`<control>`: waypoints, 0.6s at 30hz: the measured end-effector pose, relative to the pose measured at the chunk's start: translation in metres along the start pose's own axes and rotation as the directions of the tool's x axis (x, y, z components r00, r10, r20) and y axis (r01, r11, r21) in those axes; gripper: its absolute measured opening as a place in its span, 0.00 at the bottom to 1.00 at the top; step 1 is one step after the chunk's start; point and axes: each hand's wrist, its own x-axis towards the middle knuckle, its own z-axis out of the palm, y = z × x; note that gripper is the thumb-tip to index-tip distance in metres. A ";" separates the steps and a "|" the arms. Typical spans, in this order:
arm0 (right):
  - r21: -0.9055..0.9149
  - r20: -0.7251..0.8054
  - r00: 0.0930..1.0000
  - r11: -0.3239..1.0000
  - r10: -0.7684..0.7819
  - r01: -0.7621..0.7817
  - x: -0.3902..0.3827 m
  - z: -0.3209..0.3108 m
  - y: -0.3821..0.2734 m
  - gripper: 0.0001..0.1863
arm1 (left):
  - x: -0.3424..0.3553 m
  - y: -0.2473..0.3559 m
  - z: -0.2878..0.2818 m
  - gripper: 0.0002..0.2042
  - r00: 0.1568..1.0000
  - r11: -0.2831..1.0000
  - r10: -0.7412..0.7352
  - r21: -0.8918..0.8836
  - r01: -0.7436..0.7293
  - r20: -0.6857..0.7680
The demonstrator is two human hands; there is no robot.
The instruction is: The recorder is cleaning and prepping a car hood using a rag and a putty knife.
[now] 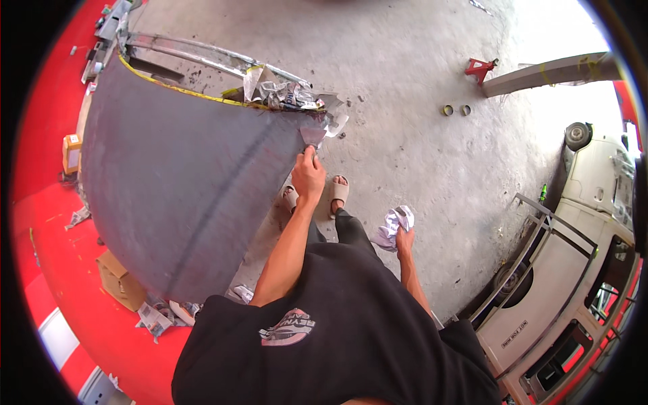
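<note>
gripping masking paper (pixel 312 135), left hand (pixel 308 173)

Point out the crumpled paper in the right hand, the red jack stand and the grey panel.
crumpled paper (pixel 393 225), head view, middle of the wad.
red jack stand (pixel 479 67), head view, its top.
grey panel (pixel 182 175), head view, bare sanded face.

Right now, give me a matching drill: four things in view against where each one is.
Things:
1. left hand
2. right hand
3. red jack stand
4. cardboard box

Places:
A. red floor beside the grey panel's lower edge
B. holding a crumpled white cloth
C. at the grey panel's corner, on the masking paper
D. concrete floor near the top

Pairs: 1-C, 2-B, 3-D, 4-A
</note>
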 end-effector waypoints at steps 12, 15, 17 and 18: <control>0.063 0.121 0.993 0.998 0.002 -0.010 0.012 -0.002 -0.003 0.19 | 0.038 0.026 -0.009 0.12 0.997 0.998 -0.046 0.047 0.043 0.066; 0.091 0.063 0.998 0.996 -0.016 0.010 0.010 0.002 -0.011 0.18 | 0.032 0.023 -0.011 0.10 0.997 0.997 -0.040 0.067 0.036 0.066; 0.043 0.014 0.999 0.999 -0.030 0.029 0.008 0.007 -0.010 0.19 | 0.029 0.020 -0.012 0.08 0.996 0.997 -0.016 0.079 0.010 0.082; 0.051 0.015 1.000 0.998 -0.025 0.024 0.012 0.007 -0.013 0.19 | 0.030 0.022 -0.009 0.09 0.997 0.998 -0.024 0.058 0.020 0.078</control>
